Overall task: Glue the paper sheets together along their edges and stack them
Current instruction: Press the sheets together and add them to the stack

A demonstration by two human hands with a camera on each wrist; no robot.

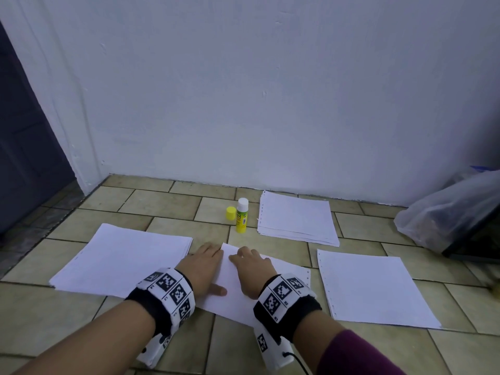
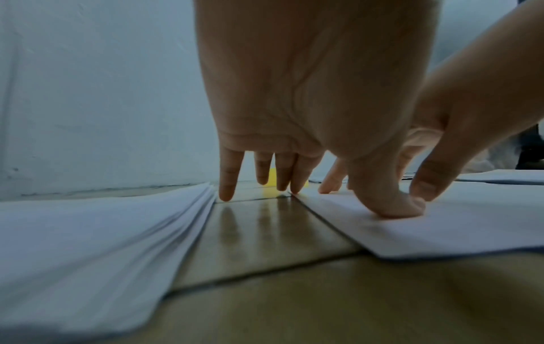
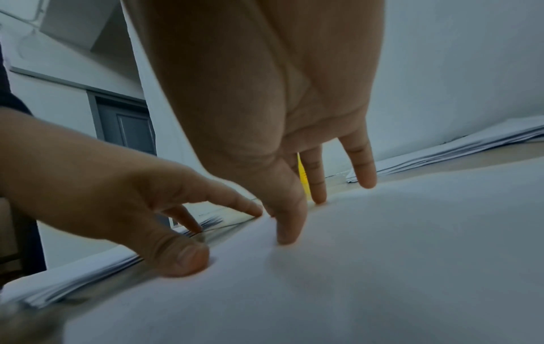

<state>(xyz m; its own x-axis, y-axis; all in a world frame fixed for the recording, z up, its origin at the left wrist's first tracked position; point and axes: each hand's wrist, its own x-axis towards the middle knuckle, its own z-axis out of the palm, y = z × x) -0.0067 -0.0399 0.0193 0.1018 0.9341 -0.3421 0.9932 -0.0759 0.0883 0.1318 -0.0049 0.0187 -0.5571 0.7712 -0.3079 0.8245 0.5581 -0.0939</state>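
Glue stick (image 1: 241, 215) upright between cap (image 1: 230, 213) and far paper stack (image 1: 296, 217), behind centre sheet (image 1: 235, 277) on floor (image 1: 62, 315)

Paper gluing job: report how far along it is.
Done: the yellow glue stick stands uncapped beside its yellow cap. In hand: left hand and right hand press the middle white paper sheet flat. Left: three white paper piles lie apart.

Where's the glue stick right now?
In the head view the glue stick stands upright and uncapped on the floor tiles beyond both hands, its yellow cap just left of it and a paper stack to its right.
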